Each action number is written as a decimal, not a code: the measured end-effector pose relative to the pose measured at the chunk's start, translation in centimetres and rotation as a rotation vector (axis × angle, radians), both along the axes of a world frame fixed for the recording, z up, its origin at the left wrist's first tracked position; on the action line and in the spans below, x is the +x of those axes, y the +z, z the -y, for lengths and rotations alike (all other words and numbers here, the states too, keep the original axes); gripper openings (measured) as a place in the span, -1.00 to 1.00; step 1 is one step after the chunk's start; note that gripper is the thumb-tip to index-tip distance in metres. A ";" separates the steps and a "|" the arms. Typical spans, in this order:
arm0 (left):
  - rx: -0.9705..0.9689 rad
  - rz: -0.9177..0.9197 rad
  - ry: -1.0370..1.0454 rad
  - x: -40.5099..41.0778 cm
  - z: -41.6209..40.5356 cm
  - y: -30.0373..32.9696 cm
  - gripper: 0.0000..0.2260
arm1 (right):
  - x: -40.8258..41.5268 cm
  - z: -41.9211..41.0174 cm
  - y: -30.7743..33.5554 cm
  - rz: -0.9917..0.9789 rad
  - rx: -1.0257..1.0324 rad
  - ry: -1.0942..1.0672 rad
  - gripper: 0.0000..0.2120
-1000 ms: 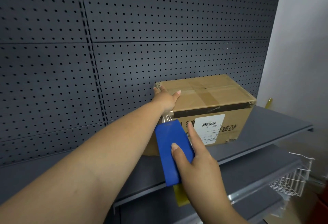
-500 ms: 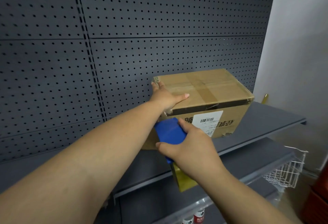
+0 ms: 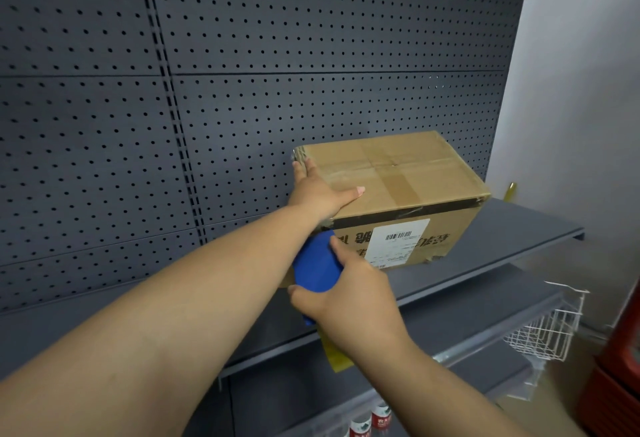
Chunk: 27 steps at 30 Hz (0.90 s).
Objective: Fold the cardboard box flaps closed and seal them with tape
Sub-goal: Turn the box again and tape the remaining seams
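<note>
A brown cardboard box (image 3: 408,177) stands on a grey shelf (image 3: 512,229) against the pegboard, its top flaps down with tape strips crossing on them. A white barcode label (image 3: 394,242) is on its front. My left hand (image 3: 318,191) lies flat on the box's near left top corner, fingers straight. My right hand (image 3: 349,301) grips a blue tape dispenser (image 3: 317,263) held against the box's front left face; a yellowish tape roll (image 3: 334,355) shows below my wrist.
Dark perforated pegboard (image 3: 242,107) backs the shelving. A lower shelf (image 3: 467,319) carries a white wire basket (image 3: 540,332) at the right. Bottles with red labels (image 3: 367,422) stand below. A red object (image 3: 616,381) sits at the far right edge.
My right hand has closed round the blue dispenser and raised it toward the box's front left. My left hand slid further onto the box top and spread flat.
</note>
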<state>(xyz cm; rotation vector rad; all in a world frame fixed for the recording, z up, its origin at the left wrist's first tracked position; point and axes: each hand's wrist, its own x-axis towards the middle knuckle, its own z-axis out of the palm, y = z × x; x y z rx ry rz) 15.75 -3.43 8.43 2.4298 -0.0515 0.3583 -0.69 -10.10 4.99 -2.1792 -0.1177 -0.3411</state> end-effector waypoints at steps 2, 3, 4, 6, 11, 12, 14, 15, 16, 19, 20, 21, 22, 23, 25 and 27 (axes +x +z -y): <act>-0.004 0.003 -0.007 0.0 0.0 -0.1 0.06 | 0.0 0.3 -0.2 0.012 0.010 -0.005 -0.25; -0.004 0.006 -0.004 -0.1 0.0 -0.1 0.06 | 0.0 0.4 -0.3 0.013 0.008 -0.005 -0.25; -0.002 0.010 -0.001 -0.1 0.1 -0.2 0.06 | -0.1 0.5 -0.3 0.013 -0.001 0.004 -0.24; 0.002 0.016 -0.001 -0.1 0.1 -0.4 0.06 | -0.1 0.9 -0.3 0.022 0.013 0.019 -0.24; 0.012 0.027 -0.011 -0.2 0.2 -0.6 0.07 | -0.1 1.4 -0.2 0.038 0.037 0.018 -0.26; 0.011 0.029 -0.016 -0.2 0.2 -0.6 0.07 | -0.1 1.5 -0.1 0.044 0.046 0.010 -0.28; 0.006 0.033 -0.010 -0.3 0.3 -0.7 0.07 | -0.1 1.6 -0.2 0.057 0.036 0.005 -0.31; 0.009 0.033 -0.006 -0.3 0.3 -0.7 0.07 | -0.2 1.7 -0.3 0.058 0.003 0.011 -0.31; 0.015 0.033 -0.005 -0.2 0.3 -0.7 0.07 | -0.3 1.8 -0.4 0.058 -0.014 0.011 -0.29; 0.018 0.031 0.004 -0.2 0.4 -0.7 0.07 | -0.1 1.9 -0.6 0.062 0.021 -0.020 -0.21; 0.017 0.029 0.008 -0.2 0.4 -0.7 0.07 | -0.1 1.9 -0.7 0.056 0.008 -0.019 -0.21; 0.018 0.029 0.009 -0.2 0.4 -0.7 0.07 | 0.0 2.0 -0.8 0.053 0.000 -0.020 -0.22; 0.018 0.028 0.007 -0.2 0.4 -0.7 0.07 | 0.0 2.0 -0.8 0.053 0.005 -0.027 -0.21; 0.018 0.027 0.007 -0.2 0.5 -0.7 0.07 | 0.0 1.9 -0.8 0.056 0.005 -0.034 -0.21; 0.017 0.024 0.010 -0.3 0.4 -0.7 0.06 | 0.0 1.6 -0.9 0.063 -0.025 -0.024 -0.26; 0.016 0.017 0.003 -0.3 0.4 -0.6 0.06 | 0.1 1.8 -0.9 0.055 -0.025 -0.035 -0.29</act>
